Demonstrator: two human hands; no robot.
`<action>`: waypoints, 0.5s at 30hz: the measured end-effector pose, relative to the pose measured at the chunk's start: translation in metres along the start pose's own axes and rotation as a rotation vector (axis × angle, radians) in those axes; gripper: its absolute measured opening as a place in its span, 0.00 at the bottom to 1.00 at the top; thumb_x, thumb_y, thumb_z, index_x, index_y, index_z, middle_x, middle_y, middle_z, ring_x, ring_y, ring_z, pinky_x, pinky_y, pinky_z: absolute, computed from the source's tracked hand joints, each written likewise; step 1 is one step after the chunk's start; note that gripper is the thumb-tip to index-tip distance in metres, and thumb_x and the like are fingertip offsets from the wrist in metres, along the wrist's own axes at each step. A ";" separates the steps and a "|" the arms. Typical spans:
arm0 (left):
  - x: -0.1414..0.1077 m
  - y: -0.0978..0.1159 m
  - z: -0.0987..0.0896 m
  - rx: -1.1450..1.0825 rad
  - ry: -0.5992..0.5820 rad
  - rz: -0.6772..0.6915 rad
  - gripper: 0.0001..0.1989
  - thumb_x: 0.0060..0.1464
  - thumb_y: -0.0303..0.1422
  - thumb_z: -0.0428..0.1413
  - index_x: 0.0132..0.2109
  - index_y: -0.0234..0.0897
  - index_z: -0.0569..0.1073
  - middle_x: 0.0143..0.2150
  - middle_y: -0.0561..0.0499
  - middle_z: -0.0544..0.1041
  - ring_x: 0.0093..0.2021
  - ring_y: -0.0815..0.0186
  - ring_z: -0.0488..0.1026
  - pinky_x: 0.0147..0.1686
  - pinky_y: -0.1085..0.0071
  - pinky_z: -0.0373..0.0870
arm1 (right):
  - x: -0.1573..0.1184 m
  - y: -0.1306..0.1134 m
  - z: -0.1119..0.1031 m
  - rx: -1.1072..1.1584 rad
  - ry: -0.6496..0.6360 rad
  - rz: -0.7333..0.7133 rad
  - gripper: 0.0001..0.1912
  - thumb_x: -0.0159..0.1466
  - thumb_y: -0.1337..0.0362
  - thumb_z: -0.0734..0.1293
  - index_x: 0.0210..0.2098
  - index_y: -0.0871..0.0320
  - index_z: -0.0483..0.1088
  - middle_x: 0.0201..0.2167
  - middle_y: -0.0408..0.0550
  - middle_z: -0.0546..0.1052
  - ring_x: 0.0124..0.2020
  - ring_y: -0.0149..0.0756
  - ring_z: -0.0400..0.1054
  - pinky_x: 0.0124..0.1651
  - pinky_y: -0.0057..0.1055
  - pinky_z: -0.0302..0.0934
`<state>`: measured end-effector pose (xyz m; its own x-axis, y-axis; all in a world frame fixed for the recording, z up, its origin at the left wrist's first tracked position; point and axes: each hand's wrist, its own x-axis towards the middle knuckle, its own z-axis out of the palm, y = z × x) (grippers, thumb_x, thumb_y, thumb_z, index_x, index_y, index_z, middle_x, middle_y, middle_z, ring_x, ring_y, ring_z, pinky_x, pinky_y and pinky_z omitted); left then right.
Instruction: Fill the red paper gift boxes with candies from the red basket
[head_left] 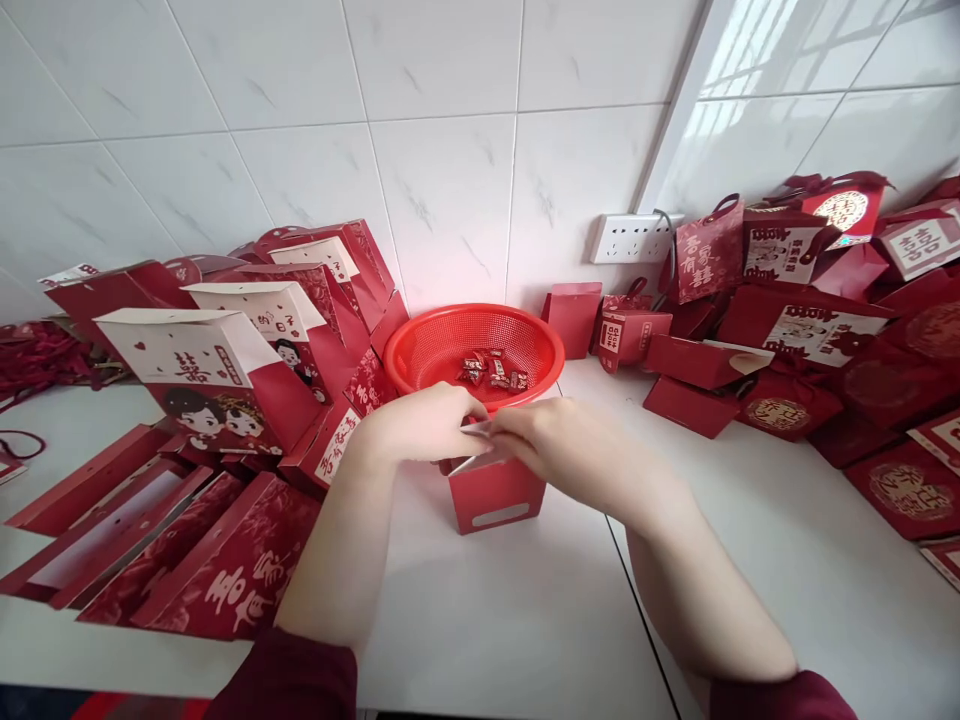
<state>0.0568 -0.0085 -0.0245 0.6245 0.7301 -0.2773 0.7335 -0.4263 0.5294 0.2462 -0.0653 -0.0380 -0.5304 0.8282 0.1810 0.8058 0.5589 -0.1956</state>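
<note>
A small red box (pixel 496 500) stands upright on the white table in front of the red basket (pixel 555 365). My left hand (pixel 431 425) is at the box's upper left, its fingers closed on the top flap. From the right, my right hand (pixel 559 445) pinches the top edge beside it. The pale inside of the flap (pixel 480 462) shows between the hands. Parts of my fingertips are hidden behind the backs of my hands. Several small wrapped candies (pixel 496 372) lie in the basket just beyond.
Red and white printed boxes (pixel 210 370) stand at the left, with flatter ones (pixel 232 560) lying before them. Many finished-looking red boxes (pixel 810 330) are piled at the right. A power strip (pixel 634 240) is on the tiled wall.
</note>
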 end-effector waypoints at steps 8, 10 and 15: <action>-0.020 0.011 0.003 0.034 0.084 0.147 0.14 0.41 0.36 0.65 0.37 0.38 0.75 0.30 0.54 0.74 0.33 0.62 0.72 0.30 0.73 0.59 | -0.015 0.007 -0.002 -0.017 -0.069 0.055 0.13 0.59 0.69 0.68 0.44 0.52 0.71 0.36 0.41 0.79 0.34 0.37 0.72 0.29 0.31 0.50; -0.023 0.012 0.004 0.087 0.106 0.094 0.15 0.42 0.37 0.65 0.39 0.40 0.75 0.29 0.54 0.74 0.30 0.63 0.70 0.28 0.73 0.57 | -0.016 0.008 -0.002 0.019 -0.111 0.034 0.13 0.60 0.67 0.69 0.44 0.52 0.69 0.40 0.41 0.79 0.38 0.38 0.74 0.31 0.31 0.52; -0.043 0.037 0.011 0.160 0.590 0.074 0.12 0.55 0.37 0.58 0.46 0.40 0.76 0.32 0.50 0.75 0.30 0.62 0.69 0.28 0.70 0.58 | -0.008 0.008 -0.003 0.056 -0.113 0.071 0.13 0.65 0.66 0.65 0.49 0.54 0.68 0.41 0.44 0.80 0.40 0.39 0.74 0.34 0.31 0.56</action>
<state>0.0598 -0.0617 -0.0024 0.4547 0.8486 0.2703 0.7536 -0.5284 0.3910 0.2579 -0.0670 -0.0384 -0.5018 0.8632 0.0558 0.8280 0.4979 -0.2579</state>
